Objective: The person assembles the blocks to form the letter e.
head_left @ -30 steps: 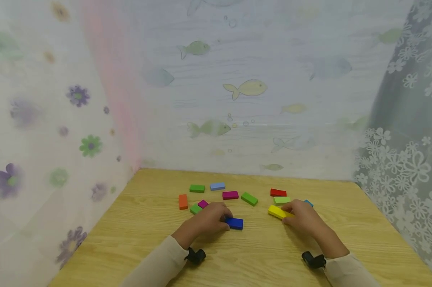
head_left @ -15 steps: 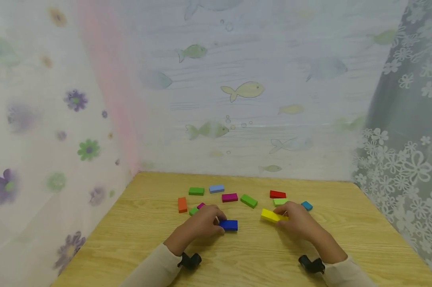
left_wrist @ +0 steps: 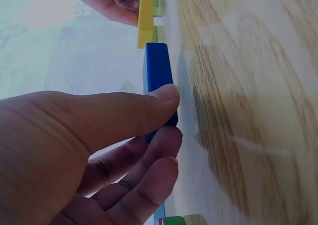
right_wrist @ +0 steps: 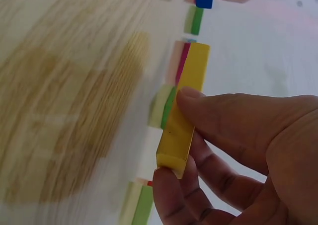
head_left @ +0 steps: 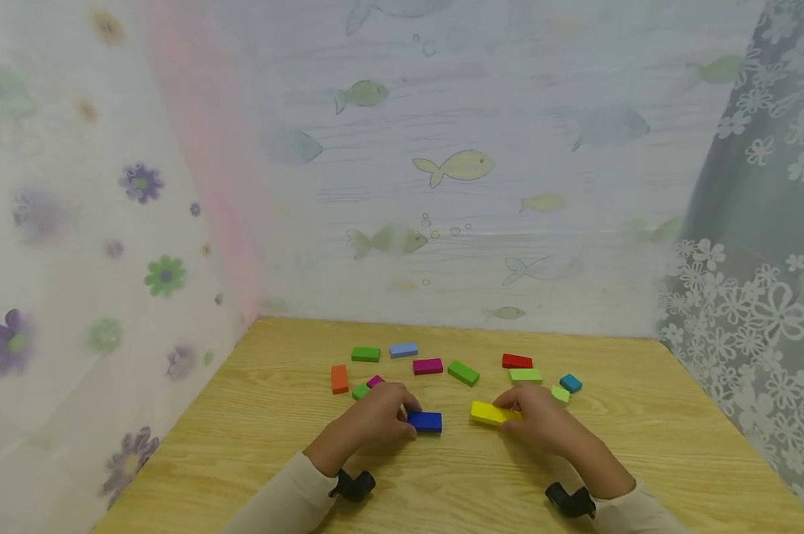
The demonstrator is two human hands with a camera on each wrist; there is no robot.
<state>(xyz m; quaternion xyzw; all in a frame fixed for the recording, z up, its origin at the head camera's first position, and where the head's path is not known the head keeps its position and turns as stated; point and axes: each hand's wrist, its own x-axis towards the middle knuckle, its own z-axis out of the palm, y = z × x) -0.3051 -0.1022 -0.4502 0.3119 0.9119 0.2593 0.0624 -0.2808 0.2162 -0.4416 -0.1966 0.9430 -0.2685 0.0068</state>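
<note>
My left hand [head_left: 374, 417] pinches a dark blue block [head_left: 426, 422] by its left end, thumb in front and fingers behind. In the left wrist view the blue block [left_wrist: 159, 68] stands out from between thumb and fingers. To the right, my right hand [head_left: 541, 417] pinches a yellow block [head_left: 487, 414], whose left end points toward the blue one across a short gap. Thumb and fingertips grip the yellow block [right_wrist: 188, 120] along its length in the right wrist view. A green block [head_left: 360, 391] and a magenta block [head_left: 375, 382] are partly hidden behind my left hand.
Further back on the wooden table [head_left: 275, 445] lie an orange block [head_left: 339, 379], a light blue block [head_left: 403, 350], a magenta block [head_left: 428, 366], a red block [head_left: 517, 361], a lime block [head_left: 525, 376], a blue block [head_left: 571, 383] and several green ones. Patterned curtains [head_left: 469, 245] hang behind.
My right hand has moved left and toward me with the yellow block, narrowing the gap to the blue block. A lime block beside it has come into view. My left hand shifted slightly left.
</note>
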